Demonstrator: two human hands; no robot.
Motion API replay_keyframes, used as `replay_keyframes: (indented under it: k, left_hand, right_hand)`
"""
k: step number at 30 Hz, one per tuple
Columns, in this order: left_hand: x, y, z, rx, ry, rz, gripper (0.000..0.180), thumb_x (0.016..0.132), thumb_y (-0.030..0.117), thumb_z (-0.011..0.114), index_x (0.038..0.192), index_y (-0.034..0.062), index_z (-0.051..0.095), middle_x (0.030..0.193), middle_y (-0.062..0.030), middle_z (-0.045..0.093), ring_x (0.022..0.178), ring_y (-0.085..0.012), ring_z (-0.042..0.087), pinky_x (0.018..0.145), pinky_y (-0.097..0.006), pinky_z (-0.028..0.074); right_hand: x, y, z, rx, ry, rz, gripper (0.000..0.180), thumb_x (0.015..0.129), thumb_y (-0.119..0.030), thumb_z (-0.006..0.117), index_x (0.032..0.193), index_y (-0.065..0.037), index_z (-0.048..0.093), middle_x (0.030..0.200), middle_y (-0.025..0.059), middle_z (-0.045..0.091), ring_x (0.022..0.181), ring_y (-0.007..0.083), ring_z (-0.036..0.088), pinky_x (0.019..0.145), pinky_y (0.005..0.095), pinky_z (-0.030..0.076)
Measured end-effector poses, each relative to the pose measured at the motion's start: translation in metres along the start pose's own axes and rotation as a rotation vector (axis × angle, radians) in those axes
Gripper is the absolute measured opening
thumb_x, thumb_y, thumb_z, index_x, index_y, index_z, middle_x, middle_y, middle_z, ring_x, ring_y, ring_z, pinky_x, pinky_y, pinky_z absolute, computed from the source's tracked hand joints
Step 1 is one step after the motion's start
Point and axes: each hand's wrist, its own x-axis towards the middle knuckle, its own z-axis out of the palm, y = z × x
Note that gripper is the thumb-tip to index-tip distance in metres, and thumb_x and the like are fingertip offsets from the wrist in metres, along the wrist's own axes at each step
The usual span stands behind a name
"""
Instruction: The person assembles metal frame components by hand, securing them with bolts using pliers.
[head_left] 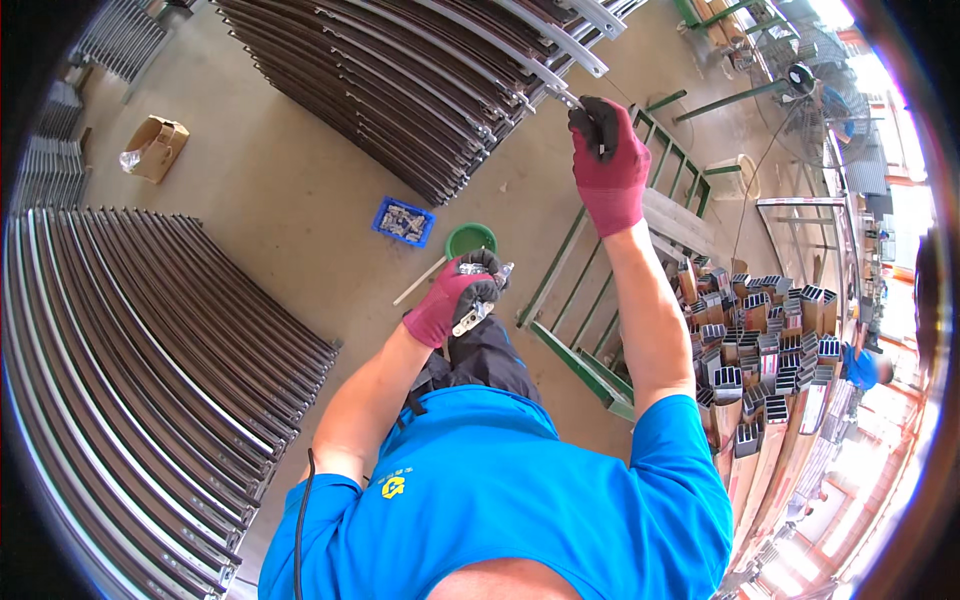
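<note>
My left hand [457, 298], in a maroon glove with dark fingers, is closed around several small silver metal fittings [472, 318] in front of my waist. My right hand [609, 160], gloved alike, reaches far forward to the stack of long curved metal rails [400, 85]. Its fingers are pinched together at the end of one rail [568, 98]. A small pale bit shows between those fingers, too small to name. On the floor beyond my left hand stands a blue tray [403, 222] with similar metal pieces in it.
Next to the tray is a round green container [470, 240]. A green metal frame [585, 300] lies right of my legs, before stacked rectangular profiles [760, 350]. More curved rails [150, 360] fill the left side. An open cardboard box [158, 150] sits far left.
</note>
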Motion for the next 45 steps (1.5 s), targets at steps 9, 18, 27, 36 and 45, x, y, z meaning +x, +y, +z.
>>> replay_keyframes:
  k: [9, 18, 27, 36, 45]
  left_hand:
    - [0.008, 0.006, 0.0, 0.031, 0.012, 0.029, 0.013, 0.082, 0.004, 0.067, 0.093, 0.0102, 0.065, 0.086, -0.0016, 0.064, 0.072, -0.01, 0.061, 0.063, -0.023, 0.051]
    - [0.01, 0.016, 0.009, -0.005, 0.045, -0.013, 0.02, 0.075, -0.003, 0.063, 0.092, 0.0072, 0.059, 0.084, -0.0058, 0.061, 0.074, -0.0163, 0.06, 0.062, -0.027, 0.049]
    - [0.008, 0.021, 0.01, -0.083, 0.039, 0.035, 0.015, 0.084, 0.003, 0.067, 0.098, 0.0072, 0.066, 0.092, -0.0033, 0.067, 0.08, -0.0124, 0.064, 0.071, -0.025, 0.052]
    - [0.003, 0.041, 0.028, -0.035, 0.068, 0.083, 0.011, 0.085, 0.003, 0.07, 0.096, 0.0057, 0.07, 0.086, -0.003, 0.07, 0.073, -0.0119, 0.066, 0.063, -0.025, 0.05]
    - [-0.006, 0.032, 0.021, 0.411, -0.068, 0.188, 0.01, 0.091, 0.003, 0.065, 0.099, -0.0007, 0.07, 0.096, -0.0077, 0.065, 0.084, -0.013, 0.064, 0.067, -0.029, 0.053]
  right_hand:
    - [-0.001, 0.002, 0.003, -0.024, 0.121, 0.07, 0.03, 0.088, -0.012, 0.077, 0.115, -0.01, 0.066, 0.097, 0.0172, 0.074, 0.086, 0.0344, 0.074, 0.075, 0.0373, 0.057]
    - [0.03, -0.017, 0.041, -0.087, 0.054, 0.091, 0.016, 0.09, -0.018, 0.076, 0.097, -0.006, 0.069, 0.075, 0.0115, 0.072, 0.065, 0.023, 0.072, 0.061, 0.0337, 0.054]
    - [0.033, -0.007, 0.046, -0.259, 0.01, -0.071, 0.033, 0.087, -0.024, 0.076, 0.115, -0.01, 0.065, 0.096, 0.0167, 0.074, 0.085, 0.0393, 0.072, 0.07, 0.0456, 0.057]
    - [-0.075, -0.039, -0.012, 0.163, -0.514, 0.203, 0.028, 0.089, -0.009, 0.073, 0.116, -0.005, 0.074, 0.099, 0.0151, 0.074, 0.086, 0.0209, 0.071, 0.08, 0.0314, 0.056]
    - [-0.089, -0.062, -0.035, 0.243, -0.765, 0.64, 0.017, 0.093, -0.012, 0.07, 0.106, -0.001, 0.069, 0.079, 0.0086, 0.068, 0.07, 0.0152, 0.066, 0.063, 0.0302, 0.052]
